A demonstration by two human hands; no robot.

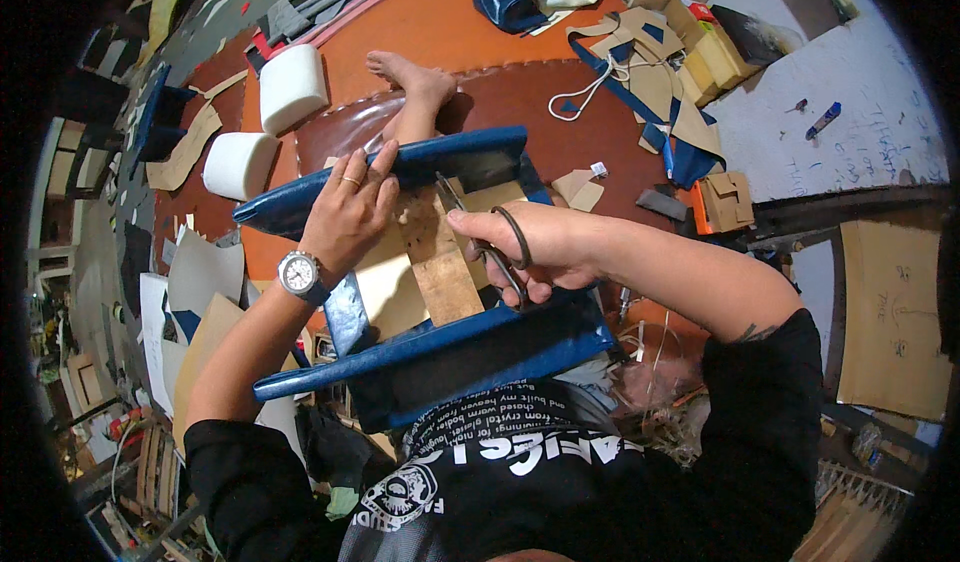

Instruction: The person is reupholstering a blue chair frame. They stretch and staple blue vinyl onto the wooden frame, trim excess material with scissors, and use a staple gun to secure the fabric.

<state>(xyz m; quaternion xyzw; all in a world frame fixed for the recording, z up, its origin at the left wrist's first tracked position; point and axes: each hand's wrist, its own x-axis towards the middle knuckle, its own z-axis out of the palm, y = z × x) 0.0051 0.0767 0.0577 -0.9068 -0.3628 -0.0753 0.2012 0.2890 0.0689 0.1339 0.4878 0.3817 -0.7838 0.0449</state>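
A frame-like blue leather piece (440, 352) lies across my lap, with padded long sides and a cream and brown inside. My left hand (350, 207), with a ring and a wristwatch on that arm, grips its far padded side (465, 147), fingers over the upper edge. Dark-handled scissors (515, 237) are in my right hand (535, 247), fingers through the loops. Their blades point away from me toward the inside of the far side, where the tips are hard to make out. A brown strip (440, 272) crosses the inside below them.
Two white foam blocks (293, 89) stand at the far left. Beyond the piece rests a bare foot (425, 84) on the brown leather. Brown and blue cut scraps (640, 62), a white cord (568, 105) and a blue cutter (824, 120) lie to the right.
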